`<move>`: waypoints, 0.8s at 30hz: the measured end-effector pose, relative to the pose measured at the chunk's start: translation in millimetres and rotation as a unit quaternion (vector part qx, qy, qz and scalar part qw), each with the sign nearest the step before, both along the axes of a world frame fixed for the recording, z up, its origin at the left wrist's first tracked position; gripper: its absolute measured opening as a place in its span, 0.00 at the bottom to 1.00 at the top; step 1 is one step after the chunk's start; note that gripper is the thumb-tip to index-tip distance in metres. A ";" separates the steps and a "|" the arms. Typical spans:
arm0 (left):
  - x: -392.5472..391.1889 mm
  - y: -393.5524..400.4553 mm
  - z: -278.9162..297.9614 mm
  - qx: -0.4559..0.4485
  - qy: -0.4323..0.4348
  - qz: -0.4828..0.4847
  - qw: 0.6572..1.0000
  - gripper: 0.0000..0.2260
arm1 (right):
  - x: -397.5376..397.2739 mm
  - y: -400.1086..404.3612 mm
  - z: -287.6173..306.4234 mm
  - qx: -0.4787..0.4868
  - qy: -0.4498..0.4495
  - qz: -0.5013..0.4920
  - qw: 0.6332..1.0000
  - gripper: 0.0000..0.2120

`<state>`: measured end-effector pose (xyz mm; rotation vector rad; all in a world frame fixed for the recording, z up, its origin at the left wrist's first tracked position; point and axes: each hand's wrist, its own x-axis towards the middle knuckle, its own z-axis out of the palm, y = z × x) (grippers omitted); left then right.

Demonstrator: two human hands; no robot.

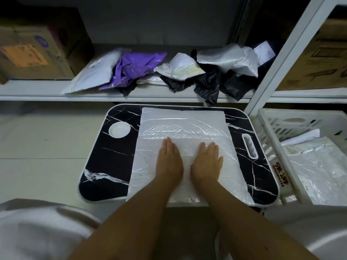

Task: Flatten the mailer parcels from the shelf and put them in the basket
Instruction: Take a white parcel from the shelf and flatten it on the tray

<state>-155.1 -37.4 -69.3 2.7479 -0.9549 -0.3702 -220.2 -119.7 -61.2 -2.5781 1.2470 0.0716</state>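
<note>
Both hands (pixel 188 162) flat on white mailer (pixel 180 128), crumpled parcels (pixel 169 72) beyond, basket (pixel 272 128) rightward.

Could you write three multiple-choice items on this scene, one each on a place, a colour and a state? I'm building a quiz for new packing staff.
1. Where does the white bubble mailer being flattened lie?
A. on the shelf
B. on the black marble-pattern tray table
C. in the basket

2. What colour is the crumpled mailer second from the left on the shelf?
A. purple
B. red
C. green

3. How are the hands placed?
A. both grip the mailer's edges
B. one lifts a box
C. both press flat on the mailer

Key: 1 B, the mailer covers the table's middle. 2 A, it shows clearly purple. 3 C, left hand and right hand lie palm down, fingers straight.
</note>
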 end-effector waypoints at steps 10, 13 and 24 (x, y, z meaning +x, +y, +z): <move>-19.5 40.5 -16.2 0.055 -0.034 -0.008 0.998 0.31 | -48.0 14.4 -15.8 -0.020 0.044 0.001 0.999 0.30; -14.2 42.7 -12.3 0.054 -0.017 0.013 0.998 0.30 | -45.6 13.2 -13.6 -0.018 0.049 0.006 0.999 0.31; 7.3 13.6 20.1 0.093 -0.081 0.105 0.987 0.27 | 3.4 -4.6 13.9 -0.069 0.048 0.002 0.996 0.25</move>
